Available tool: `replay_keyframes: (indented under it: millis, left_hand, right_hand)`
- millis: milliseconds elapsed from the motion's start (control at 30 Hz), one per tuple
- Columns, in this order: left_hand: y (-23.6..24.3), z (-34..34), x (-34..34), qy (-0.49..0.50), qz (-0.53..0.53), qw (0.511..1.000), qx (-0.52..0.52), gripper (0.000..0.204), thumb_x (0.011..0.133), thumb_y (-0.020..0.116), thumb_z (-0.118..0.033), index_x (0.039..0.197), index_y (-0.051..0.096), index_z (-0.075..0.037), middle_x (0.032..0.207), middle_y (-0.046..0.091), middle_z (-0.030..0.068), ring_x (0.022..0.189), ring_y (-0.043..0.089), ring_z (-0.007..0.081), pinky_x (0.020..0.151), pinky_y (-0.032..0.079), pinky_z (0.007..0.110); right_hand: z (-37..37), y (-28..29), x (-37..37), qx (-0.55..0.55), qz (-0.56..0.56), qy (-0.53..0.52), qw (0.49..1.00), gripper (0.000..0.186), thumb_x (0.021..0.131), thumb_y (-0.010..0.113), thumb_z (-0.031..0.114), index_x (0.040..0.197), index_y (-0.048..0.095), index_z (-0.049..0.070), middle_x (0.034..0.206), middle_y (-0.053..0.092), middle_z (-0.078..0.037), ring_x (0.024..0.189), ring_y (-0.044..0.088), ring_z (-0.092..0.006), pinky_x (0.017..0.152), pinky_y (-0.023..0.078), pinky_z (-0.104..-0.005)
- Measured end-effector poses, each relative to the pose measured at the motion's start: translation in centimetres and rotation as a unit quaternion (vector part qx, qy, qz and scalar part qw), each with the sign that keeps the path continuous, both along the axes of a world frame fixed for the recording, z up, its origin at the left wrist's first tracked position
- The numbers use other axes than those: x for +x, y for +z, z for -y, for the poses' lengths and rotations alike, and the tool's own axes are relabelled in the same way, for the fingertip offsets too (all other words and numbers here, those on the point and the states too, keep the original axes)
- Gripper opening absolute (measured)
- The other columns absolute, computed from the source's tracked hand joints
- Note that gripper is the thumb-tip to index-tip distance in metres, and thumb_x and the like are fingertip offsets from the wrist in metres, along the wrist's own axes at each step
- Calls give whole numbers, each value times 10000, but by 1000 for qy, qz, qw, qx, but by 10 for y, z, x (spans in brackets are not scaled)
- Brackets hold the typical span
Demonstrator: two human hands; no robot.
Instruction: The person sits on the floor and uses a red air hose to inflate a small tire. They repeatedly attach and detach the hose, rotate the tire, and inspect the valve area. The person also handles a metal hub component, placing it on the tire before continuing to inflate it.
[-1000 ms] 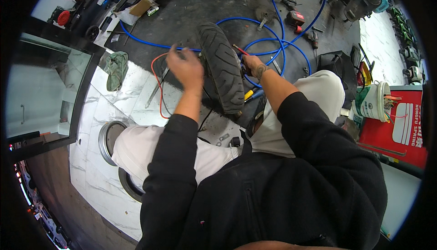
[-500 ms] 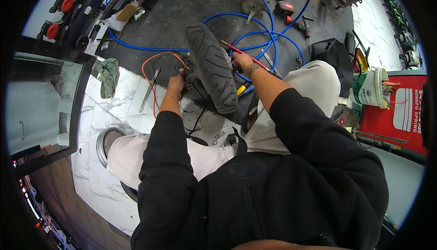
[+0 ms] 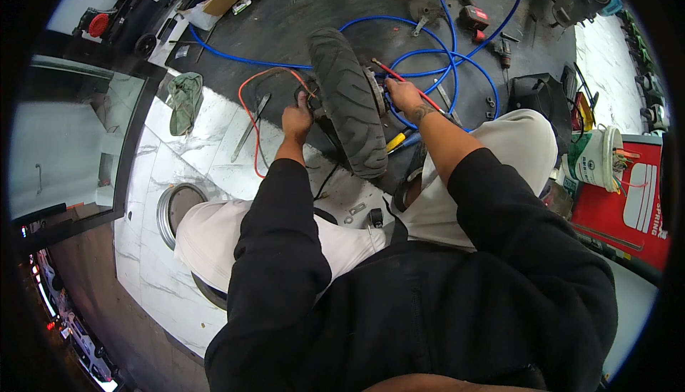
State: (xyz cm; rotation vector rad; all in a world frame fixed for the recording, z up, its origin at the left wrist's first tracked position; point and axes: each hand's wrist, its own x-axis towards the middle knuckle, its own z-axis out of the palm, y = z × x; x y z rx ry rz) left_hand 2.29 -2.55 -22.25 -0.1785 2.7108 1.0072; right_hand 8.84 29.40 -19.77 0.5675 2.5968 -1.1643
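Observation:
A black treaded tyre point(image 3: 347, 103) on a wheel stands between my hands, leaning a little, with some of its metal hub point(image 3: 375, 91) showing on the right. My left hand point(image 3: 298, 119) is closed at the wheel's left side, thumb pointing away from me; what its fingers grip is hidden. At the hub's right side, my right hand point(image 3: 404, 97) is curled round something I cannot make out. A red-handled bar point(image 3: 391, 72) runs past that hand; whether it is held or lies beneath, I cannot tell. An orange cable point(image 3: 242, 92) loops beside my left hand.
Blue hose point(image 3: 457, 55) coils over the dark mat beyond the wheel, near a cordless power tool point(image 3: 472, 17). A long metal lever point(image 3: 251, 128) and a green cloth point(image 3: 185, 103) lie left. A bare metal rim point(image 3: 180, 208) is by my left knee; a white bucket point(image 3: 594, 158) stands right.
The view has swung slightly left, so everything sits further right. My left hand has shifted a little away from me with its thumb raised. More of the wheel's hub shows.

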Motion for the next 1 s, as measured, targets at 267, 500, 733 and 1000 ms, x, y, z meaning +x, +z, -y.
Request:
replay_keyframes:
  millis: [267, 500, 733, 1000]
  left_hand:
    - [23, -11, 13, 108, 6, 964, 243, 807, 1097, 397, -667, 934, 712, 57, 801, 700, 221, 796, 689, 399, 723, 518, 486]
    - [29, -8, 12, 118, 146, 935, 302, 805, 1061, 431, -728, 1006, 723, 20, 743, 622, 93, 705, 621, 231, 638, 473, 393]
    - [9, -15, -2, 18, 64, 989, 135, 983, 1010, 390, -820, 1060, 744, 96, 930, 737, 287, 924, 719, 428, 875, 519, 487]
    - [22, -24, -3, -23, 33, 991, 129, 932, 1035, 440, -763, 1137, 747, 110, 945, 753, 278, 927, 721, 386, 881, 531, 453]
  right_hand:
    - [-10, -23, -3, -64, -6, -57, 996, 489, 1072, 458, 415, 1020, 703, -5, 947, 735, -251, 923, 697, -435, 816, 521, -504]
    - [-13, -15, 5, -164, 69, -184, 967, 835, 1064, 414, 712, 1006, 728, -60, 778, 699, -161, 693, 650, -309, 694, 498, -436]
    - [-21, 8, 12, -308, 28, -337, 889, 613, 1102, 499, 565, 882, 661, 16, 657, 561, -47, 518, 489, -215, 508, 364, -400]
    - [-29, 13, 19, -368, 52, -307, 876, 314, 1024, 726, 313, 900, 682, 28, 675, 547, -21, 553, 461, -157, 525, 344, -361]
